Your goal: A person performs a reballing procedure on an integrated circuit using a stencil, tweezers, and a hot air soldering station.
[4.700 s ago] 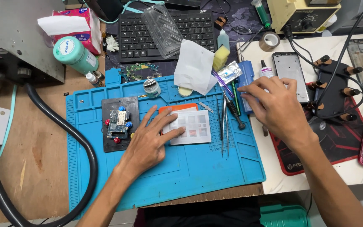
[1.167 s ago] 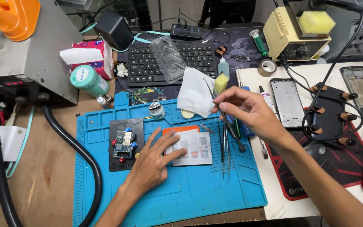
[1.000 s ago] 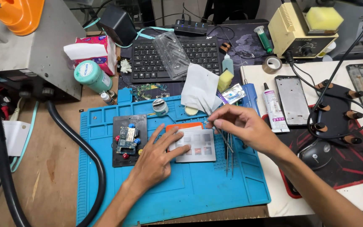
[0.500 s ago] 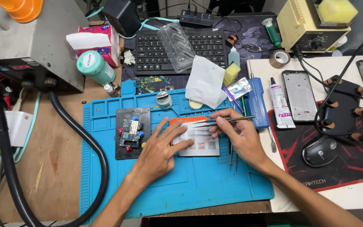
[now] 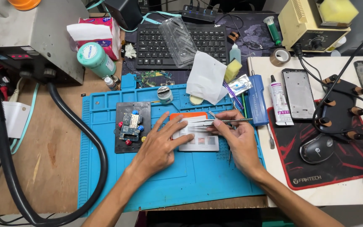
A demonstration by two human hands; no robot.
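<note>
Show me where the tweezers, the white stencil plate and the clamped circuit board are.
tweezers (image 5: 221,122), head view, middle of the metal shaft.
white stencil plate (image 5: 203,143), head view, bare lower part.
clamped circuit board (image 5: 130,125), head view, centre of the board.

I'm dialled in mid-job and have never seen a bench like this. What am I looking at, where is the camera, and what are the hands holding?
There is no machine here: a person works with two bare hands, and the single picture comes from a camera on their head, looking down at the bench.

The left hand lies flat, its fingers pressing on a small white card with little squares, which rests on a blue work mat. The right hand grips metal tweezers, their tips pointing left over the card.

Left of the card a small circuit board sits clamped in a dark holder. Behind the mat are a black keyboard and a folded white cloth. To the right lie a mouse on a black and red pad, and a phone frame.
</note>
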